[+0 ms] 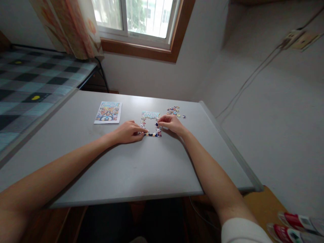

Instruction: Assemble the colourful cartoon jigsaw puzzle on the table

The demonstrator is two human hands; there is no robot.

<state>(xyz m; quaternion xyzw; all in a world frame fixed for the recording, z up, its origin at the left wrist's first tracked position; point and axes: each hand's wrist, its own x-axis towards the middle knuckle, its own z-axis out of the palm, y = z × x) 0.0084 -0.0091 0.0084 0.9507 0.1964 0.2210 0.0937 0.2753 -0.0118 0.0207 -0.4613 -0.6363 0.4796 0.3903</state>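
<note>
1. Bare hands, two in all: left hand [131, 131] with index finger extended and thumb a little apart, touching the lower-left corner of the puzzle; right hand [173, 124] with thumb and index fingertips pinching a dark-blue jigsaw piece [156, 125] at the puzzle's inner right edge.
2. One many-coloured rectangular jigsaw border [152, 114], flat on a smooth, pale-grey bench [141, 168], between both hands; pieces too small to count.
3. One heap of small multicoloured jigsaw pieces [173, 110], just beyond the right hand; overlapping, so impossible to count.
4. One dark-and-white jigsaw piece [184, 116], apart, just right of the heap.
5. One rectangular cartoon-printed paper sheet [108, 113] with white edges, flat beyond the left hand, well apart from the puzzle.
6. In texture and shape: knobbed, interlocking outlines around the border's open middle; light blue with pale lettering along the top, busier and darker colours down the sides.
7. To the left, one bed [37, 77] in checked fabric; above it, one floral cloth curtain [71, 27] beside a brown-framed glass window [149, 17].
8. At lower right, two clear bottles with red labels [301, 221] on a yellowish-brown surface [263, 206].
</note>
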